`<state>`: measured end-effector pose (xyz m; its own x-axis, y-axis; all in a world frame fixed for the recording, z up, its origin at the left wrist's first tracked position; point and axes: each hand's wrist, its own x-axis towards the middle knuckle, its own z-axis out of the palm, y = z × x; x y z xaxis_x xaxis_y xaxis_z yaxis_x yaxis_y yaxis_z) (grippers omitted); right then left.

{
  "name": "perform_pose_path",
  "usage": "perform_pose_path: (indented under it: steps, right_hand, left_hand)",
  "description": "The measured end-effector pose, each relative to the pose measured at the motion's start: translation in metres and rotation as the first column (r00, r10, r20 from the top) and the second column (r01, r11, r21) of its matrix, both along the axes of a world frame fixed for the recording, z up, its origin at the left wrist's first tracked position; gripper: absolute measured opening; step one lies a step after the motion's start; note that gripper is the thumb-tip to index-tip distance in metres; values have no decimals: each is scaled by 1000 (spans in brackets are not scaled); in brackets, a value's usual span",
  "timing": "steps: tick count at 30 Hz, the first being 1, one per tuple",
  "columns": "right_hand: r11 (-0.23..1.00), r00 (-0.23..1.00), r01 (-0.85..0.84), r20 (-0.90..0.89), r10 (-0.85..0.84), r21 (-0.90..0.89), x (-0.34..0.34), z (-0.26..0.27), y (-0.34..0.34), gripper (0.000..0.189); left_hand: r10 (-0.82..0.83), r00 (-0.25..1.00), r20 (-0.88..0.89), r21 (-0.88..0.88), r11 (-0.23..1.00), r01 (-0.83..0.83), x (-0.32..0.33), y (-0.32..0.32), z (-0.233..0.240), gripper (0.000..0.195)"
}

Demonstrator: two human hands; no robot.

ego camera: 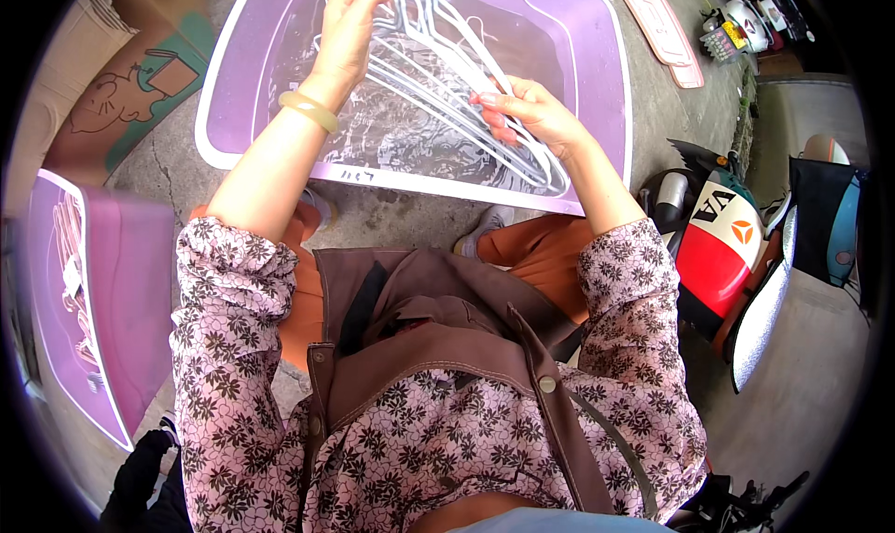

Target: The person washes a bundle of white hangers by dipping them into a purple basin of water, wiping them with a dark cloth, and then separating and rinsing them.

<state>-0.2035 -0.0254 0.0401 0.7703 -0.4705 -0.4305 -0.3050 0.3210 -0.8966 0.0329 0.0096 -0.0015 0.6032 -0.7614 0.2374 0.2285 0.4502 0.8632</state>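
Note:
Both my hands hold a bunch of white clothes hangers (pixel 447 47) over a large purple plastic tub with a white rim (pixel 594 78). My left hand (pixel 349 36), with a pale bangle on the wrist, grips the bunch near the hook end at the top of the view. My right hand (pixel 531 113) closes around the hangers toward their shoulder ends at the right. Rippled water (pixel 391 131) fills the tub beneath them. The lower hanger corners hang just inside the tub's near rim. Part of the hook end is cut off by the picture's top edge.
At left stand a printed cardboard box (pixel 133 99) and a second purple tub (pixel 133 288) with pinkish hangers (pixel 70 253). A pink lid (pixel 657 22) lies on the concrete floor at upper right. A red-and-white scooter (pixel 720 246) is parked at right. A person's dark-clothed leg (pixel 136 470) shows lower left.

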Motion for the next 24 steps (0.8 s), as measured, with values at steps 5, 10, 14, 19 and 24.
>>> perform_pose_path:
  steps: [5, 10, 14, 19, 24]
  right_hand:
    - [1000, 997, 24, 79, -23, -15, -7, -7, -6, 26]
    - [993, 990, -101, 91, 107, -68, -8, -10, 2, 26]
    - [990, 991, -133, 15, 134, -35, -8, -19, -4, 28]
    - [998, 999, 41, 34, -43, 49, 15, -14, -10, 28]
    - [995, 1000, 27, -2, -27, -92, 24, -14, -9, 26]
  left_hand:
    - [162, 809, -565, 574, 782, 244, -16, 8, -15, 46]
    - [-509, 345, -788, -205, 746, 634, -22, 1, -6, 53]
    - [-534, 248, -808, -371, 788, 491, -23, -7, -6, 38]
    - [-493, 335, -803, -268, 801, 536, -32, -1, -5, 42]
    - [-654, 71, -753, -508, 646, 570, -28, 5, -14, 46]
